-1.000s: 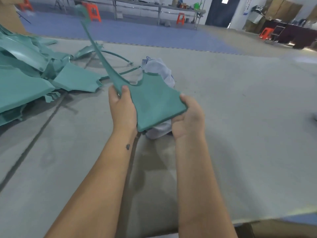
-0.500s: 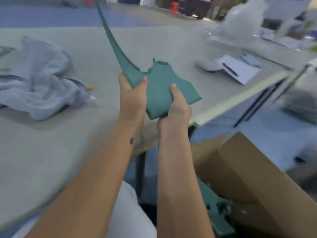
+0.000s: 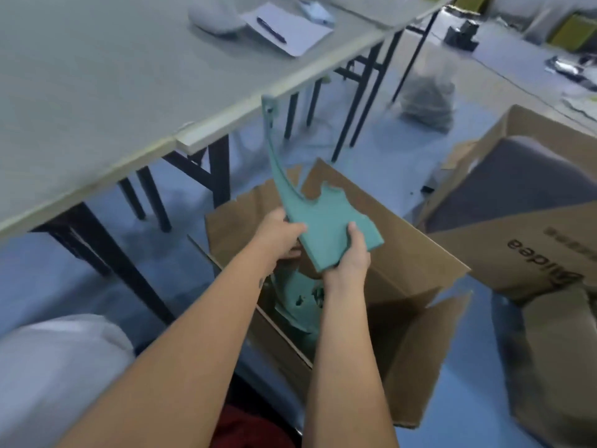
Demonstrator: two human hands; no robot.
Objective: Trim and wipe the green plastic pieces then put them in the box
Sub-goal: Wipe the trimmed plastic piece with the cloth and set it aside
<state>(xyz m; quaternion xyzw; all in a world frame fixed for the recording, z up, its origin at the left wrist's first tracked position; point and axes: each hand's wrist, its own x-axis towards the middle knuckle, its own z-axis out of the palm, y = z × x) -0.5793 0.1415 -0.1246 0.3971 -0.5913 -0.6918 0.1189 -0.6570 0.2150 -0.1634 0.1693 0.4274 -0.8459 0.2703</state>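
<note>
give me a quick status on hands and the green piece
Left hand and right hand both grip green plastic piece. Held over open cardboard box. Nothing blocking.

The cardboard box [image 3: 533, 253] on the right carries upside-down dark lettering, seemingly "Midea"; smaller print beside it is unreadable.

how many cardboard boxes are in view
3. An open brown cardboard box under the hands holds green plastic pieces; a printed cardboard box lies to its right; a third cardboard box sits at the lower right edge, partly cut off. More may be hidden.
</note>
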